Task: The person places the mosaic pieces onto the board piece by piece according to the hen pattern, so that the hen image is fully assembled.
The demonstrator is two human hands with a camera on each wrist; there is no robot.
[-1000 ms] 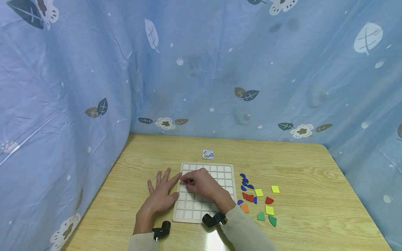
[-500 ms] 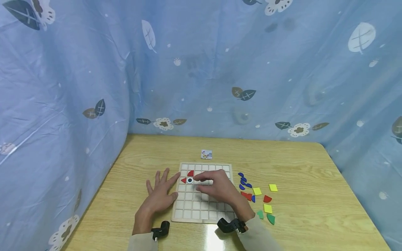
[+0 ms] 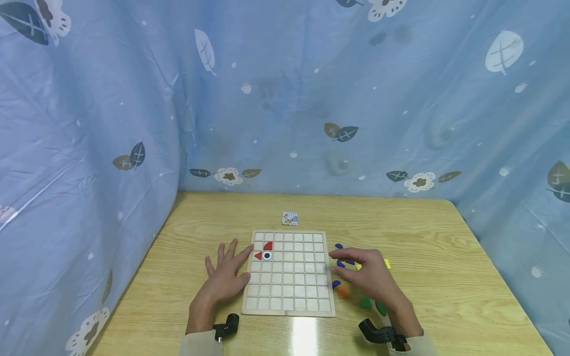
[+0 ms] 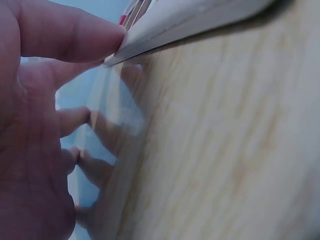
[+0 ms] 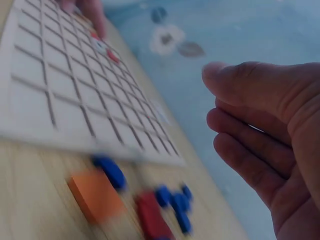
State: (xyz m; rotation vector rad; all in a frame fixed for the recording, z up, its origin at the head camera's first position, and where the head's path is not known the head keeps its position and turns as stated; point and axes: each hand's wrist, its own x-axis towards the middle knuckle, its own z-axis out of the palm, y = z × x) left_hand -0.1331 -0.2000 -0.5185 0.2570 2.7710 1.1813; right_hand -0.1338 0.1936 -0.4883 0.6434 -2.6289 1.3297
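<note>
A wooden grid board [image 3: 288, 314] lies flat on the table. Near its upper left, a red quarter-circle piece [image 3: 268, 245], a red triangle [image 3: 258, 255] and a white round eye piece [image 3: 267, 255] sit in cells. My left hand [image 3: 226, 279] has its fingers spread; thumb and index fingertip touch the board's left edge, as the left wrist view also shows. Above the loose pieces right of the board hovers my right hand [image 3: 367, 272], thumb and fingers apart with nothing between them. Below it in the right wrist view are an orange square [image 5: 96, 196] and a blue half-circle piece [image 5: 110, 171].
A small printed pattern card [image 3: 290, 218] lies behind the board. Green pieces [image 3: 366, 302] and a yellow square [image 3: 387, 264] lie at the right, partly covered by the right hand. A blue curtain [image 3: 267, 99] hangs around the table.
My right hand has moved right, off the board and over the loose pieces. The red pieces and eye piece it covered are now in plain view. The left hand stays at the board's edge.
</note>
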